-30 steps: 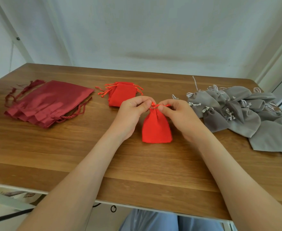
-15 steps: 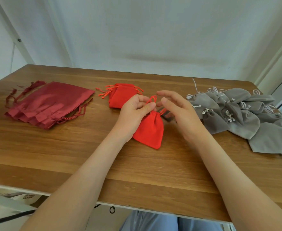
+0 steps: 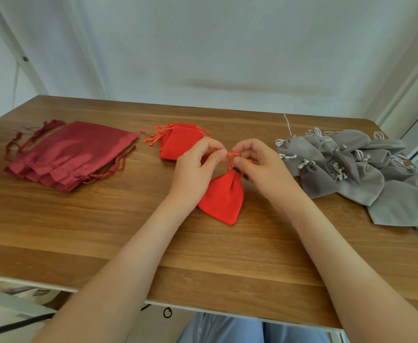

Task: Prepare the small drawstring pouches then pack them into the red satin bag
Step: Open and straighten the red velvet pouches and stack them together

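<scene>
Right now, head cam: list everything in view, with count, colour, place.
red satin bags: stack, count unclear, dark red, table left
small red pouches: stack, several, bright red, behind the left hand
red pouch: one, bright red, centre, neck gathered
drawstring: red, at that pouch's neck
grey pouches: pile, many, grey with white cords, table right
table: one, brown wood
trousers: light blue, below table edge
left hand: pinches drawstring
right hand: pinches drawstring

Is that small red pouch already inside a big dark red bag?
No, the red pouch sits out on the table, well apart from the satin bags.
</scene>
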The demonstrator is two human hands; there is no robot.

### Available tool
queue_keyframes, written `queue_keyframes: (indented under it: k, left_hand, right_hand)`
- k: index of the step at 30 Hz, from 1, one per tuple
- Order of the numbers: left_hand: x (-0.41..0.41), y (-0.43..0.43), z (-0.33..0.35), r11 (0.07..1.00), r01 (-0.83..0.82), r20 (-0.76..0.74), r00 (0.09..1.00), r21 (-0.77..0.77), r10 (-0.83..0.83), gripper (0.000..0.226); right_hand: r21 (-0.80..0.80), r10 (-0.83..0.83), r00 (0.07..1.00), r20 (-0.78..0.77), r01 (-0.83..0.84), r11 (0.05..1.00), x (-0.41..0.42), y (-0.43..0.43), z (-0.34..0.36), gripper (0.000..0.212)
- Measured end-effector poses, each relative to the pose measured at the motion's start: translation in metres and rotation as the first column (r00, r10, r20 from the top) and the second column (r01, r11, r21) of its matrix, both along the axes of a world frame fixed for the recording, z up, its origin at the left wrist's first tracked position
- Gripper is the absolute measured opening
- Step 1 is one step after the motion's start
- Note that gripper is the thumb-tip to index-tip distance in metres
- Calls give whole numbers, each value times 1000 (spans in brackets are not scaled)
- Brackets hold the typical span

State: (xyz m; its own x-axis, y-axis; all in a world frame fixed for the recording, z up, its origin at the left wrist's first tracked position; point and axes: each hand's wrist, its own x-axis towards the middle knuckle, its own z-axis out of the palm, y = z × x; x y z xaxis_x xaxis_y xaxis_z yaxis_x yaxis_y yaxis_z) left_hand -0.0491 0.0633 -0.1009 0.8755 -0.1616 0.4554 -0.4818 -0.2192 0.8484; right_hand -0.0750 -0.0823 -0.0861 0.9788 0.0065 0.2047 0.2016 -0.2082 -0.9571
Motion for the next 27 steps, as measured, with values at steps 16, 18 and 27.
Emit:
queue_keyframes:
  k: [16,18,27]
  left_hand:
    - [1,0,0,985,-161,134,979,66,151,12]
    - [2,0,-2,969,-223,150,967,107,206,17]
    - [0,-3,-4,944,-81,154,987,320,33,20]
  right_hand:
    - [-69,134,983,-124,-143,987,-5,5,0,11]
    - [-50,92,989,-114,-98,994,-4,4,-1,13]
    - [139,34,997,-63,-25,990,-5,0,5,16]
